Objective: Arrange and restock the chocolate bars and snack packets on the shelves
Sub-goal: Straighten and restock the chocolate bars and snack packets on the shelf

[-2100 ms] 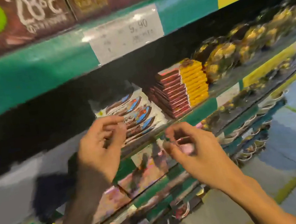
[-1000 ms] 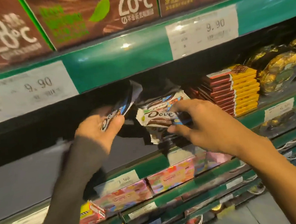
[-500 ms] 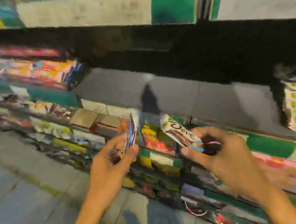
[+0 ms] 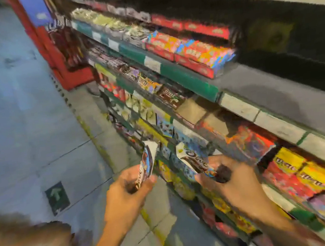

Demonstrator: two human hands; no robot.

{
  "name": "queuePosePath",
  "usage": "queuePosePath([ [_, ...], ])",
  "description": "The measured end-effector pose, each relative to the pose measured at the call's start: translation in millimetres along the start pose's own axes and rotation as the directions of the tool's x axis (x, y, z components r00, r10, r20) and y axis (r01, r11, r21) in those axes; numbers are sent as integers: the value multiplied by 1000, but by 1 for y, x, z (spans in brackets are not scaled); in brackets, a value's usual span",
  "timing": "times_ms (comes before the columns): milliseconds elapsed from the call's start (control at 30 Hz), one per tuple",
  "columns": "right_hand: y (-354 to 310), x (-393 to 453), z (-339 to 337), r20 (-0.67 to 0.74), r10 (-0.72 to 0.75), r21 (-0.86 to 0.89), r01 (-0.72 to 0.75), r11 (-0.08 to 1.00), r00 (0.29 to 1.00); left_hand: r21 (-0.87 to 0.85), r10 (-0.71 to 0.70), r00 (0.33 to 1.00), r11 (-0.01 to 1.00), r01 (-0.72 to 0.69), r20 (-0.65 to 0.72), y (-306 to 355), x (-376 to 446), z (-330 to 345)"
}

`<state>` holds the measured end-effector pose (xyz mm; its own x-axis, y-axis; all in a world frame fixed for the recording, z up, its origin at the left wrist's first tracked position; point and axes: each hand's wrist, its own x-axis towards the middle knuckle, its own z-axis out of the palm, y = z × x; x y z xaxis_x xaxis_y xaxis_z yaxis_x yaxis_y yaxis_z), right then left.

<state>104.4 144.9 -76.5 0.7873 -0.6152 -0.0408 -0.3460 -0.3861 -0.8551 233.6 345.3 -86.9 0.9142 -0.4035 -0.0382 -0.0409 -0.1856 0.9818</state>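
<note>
Below the shelf edge (image 4: 189, 82), open floor (image 4: 24, 130) spreads leftward. Left hand (image 4: 124, 200) grips one white-brown chocolate bar (image 4: 145, 166); right hand (image 4: 236, 185) grips another bar (image 4: 195, 161).

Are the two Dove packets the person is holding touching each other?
Apart. The head view shows the left hand's Dove packet and the right hand's Dove packet with a clear gap of shelf and floor between them.

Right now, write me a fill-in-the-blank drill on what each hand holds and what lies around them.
1. The left hand grips a ___ packet.
2. The right hand holds a second packet, so ___ packets are in hand.
3. The sticker on the floor shows an ___.

Missing words: Dove; two; arrow
</note>
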Motion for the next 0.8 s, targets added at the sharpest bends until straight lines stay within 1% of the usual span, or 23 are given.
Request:
queuePosePath([
  [167,-47,50,82,79,2,-18,-1,1000,997,-39,-79,992,996,76,-101,-28,47,-88],
  [233,-65,71,106,117,8,-38,-4,999,993,-46,-100,983,994,94,-151,-35,67,-115],
  [333,-89,101,133,150,50,2,-51,999,987,-60,-119,976,992,110,-182,-39,97,-144],
  [467,-114,142,160,164,62,54,-72,996,984,-80,-107,979,992,94,-174,-38,145,-166],
  [633,-124,208,192,155,67,81,-80,994,986,-63,-87,985,995,78,-148,-33,221,-177],
  [700,-126,238,205,141,67,70,-77,995,988,-59,-80,986,996,72,-144,-31,256,-179],
  [800,-136,287,217,112,64,108,-76,991,992,-34,-60,990,998,56,-130,-26,312,-181],
])
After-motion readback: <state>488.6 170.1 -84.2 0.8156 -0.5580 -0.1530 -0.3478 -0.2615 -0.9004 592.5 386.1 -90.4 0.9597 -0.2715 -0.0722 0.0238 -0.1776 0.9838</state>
